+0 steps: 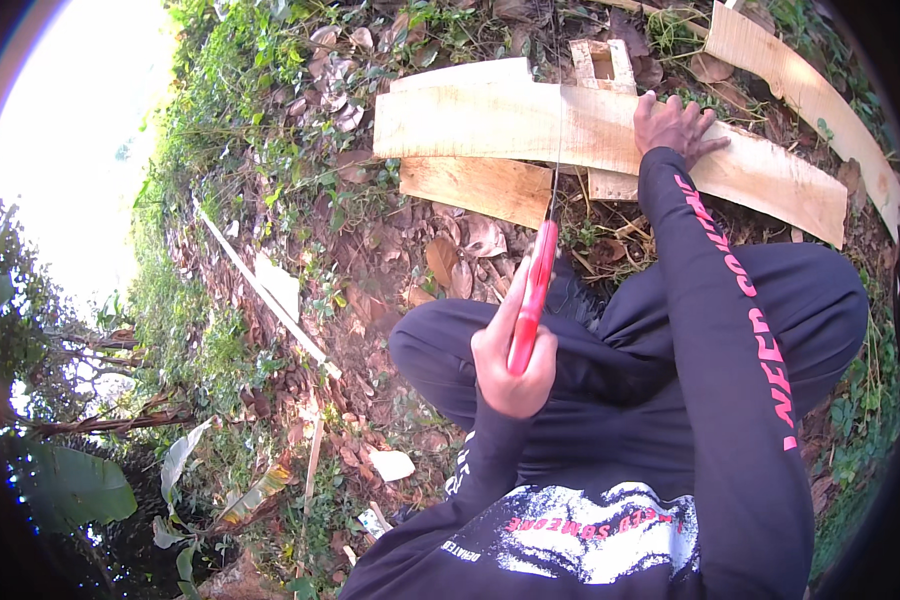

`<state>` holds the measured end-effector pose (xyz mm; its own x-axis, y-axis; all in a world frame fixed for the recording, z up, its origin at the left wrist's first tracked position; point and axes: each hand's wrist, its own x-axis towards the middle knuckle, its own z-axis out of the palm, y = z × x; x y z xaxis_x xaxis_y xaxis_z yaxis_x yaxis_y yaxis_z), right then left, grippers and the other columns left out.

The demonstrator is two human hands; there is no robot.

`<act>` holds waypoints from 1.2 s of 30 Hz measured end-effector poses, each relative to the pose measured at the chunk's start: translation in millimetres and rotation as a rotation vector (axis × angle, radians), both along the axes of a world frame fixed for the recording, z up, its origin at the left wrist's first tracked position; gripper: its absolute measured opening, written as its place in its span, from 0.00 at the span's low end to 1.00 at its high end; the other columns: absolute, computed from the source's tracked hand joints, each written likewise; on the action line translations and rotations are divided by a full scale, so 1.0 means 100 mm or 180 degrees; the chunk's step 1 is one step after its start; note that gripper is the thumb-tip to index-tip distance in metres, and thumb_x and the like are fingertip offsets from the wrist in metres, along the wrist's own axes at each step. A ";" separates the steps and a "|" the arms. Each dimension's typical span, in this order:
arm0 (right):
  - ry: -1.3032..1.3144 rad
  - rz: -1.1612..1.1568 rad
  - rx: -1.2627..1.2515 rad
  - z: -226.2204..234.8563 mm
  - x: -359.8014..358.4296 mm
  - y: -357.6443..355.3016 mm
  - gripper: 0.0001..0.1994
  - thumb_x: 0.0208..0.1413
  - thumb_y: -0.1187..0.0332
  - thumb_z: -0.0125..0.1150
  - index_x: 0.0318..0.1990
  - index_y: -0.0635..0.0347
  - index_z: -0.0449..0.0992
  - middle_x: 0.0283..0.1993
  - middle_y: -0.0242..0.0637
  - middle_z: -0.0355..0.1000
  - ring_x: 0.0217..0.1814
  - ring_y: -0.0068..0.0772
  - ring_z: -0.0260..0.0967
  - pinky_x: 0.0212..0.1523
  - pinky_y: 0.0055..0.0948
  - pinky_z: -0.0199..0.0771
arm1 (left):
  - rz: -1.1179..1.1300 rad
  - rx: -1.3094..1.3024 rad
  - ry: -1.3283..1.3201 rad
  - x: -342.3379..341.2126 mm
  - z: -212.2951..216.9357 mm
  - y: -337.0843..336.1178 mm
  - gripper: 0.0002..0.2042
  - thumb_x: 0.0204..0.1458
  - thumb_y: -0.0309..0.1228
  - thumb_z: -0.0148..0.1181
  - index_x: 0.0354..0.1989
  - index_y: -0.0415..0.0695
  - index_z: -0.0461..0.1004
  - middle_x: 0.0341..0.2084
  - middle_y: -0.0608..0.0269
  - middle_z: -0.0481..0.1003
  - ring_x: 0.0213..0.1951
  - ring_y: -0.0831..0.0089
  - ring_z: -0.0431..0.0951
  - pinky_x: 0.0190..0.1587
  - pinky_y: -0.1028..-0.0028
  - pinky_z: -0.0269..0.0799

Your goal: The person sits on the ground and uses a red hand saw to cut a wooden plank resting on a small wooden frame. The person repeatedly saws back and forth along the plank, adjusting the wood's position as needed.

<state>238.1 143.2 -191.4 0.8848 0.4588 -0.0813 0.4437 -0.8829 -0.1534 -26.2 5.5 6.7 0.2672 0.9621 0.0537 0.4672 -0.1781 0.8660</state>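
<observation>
The left hand (515,370) is closed round a red-handled saw (537,285). Ahead, a shorter plank (475,186) lies beneath the pale board (470,122) its blade (556,185) crosses. Farther right, the right hand (670,128) presses that board, fingers slightly spread. Should the plank shift, the blade might jump toward those fingers.

Outdoors | floored with brown leaf litter (370,297) | overgrown with green weeds (205,150) | bordered lower-left by banana-like leaf (75,487) | lit by white glare (70,110), upper left
</observation>
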 end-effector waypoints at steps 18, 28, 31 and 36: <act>0.0152 0.0198 0.0348 0.16 -0.13 -0.12 0.29 0.62 0.42 0.45 0.52 0.55 0.80 0.63 0.46 0.68 0.77 0.53 0.48 0.73 0.76 0.26 | 0.0000 0.0463 -0.0067 0.57 -0.77 0.91 0.19 0.52 0.17 0.51 0.53 0.34 0.77 0.25 0.70 0.74 0.21 0.84 0.66 0.25 0.79 0.63; 0.0029 0.0102 0.0475 0.02 0.03 -0.08 0.26 0.60 0.44 0.47 0.48 0.54 0.82 0.59 0.45 0.71 0.75 0.53 0.50 0.73 0.78 0.25 | 0.0108 -0.0073 -0.0254 0.47 -0.45 0.44 0.28 0.47 0.14 0.48 0.62 0.27 0.69 0.51 0.47 0.78 0.45 0.77 0.78 0.47 0.81 0.71; -0.0001 0.0102 0.0474 -0.01 0.00 -0.04 0.25 0.59 0.44 0.47 0.49 0.52 0.83 0.60 0.45 0.70 0.76 0.52 0.50 0.73 0.78 0.25 | 0.0061 -0.0284 0.0127 0.66 -0.39 0.71 0.26 0.48 0.14 0.48 0.61 0.27 0.69 0.48 0.44 0.79 0.49 0.73 0.79 0.54 0.78 0.70; 0.0005 0.0064 0.0350 -0.04 0.04 -0.08 0.27 0.61 0.43 0.46 0.51 0.50 0.82 0.62 0.44 0.69 0.76 0.51 0.48 0.73 0.78 0.25 | 0.0166 -0.0548 -0.0400 0.08 -0.02 -0.20 0.34 0.43 0.11 0.42 0.66 0.31 0.66 0.60 0.44 0.74 0.59 0.70 0.77 0.54 0.79 0.70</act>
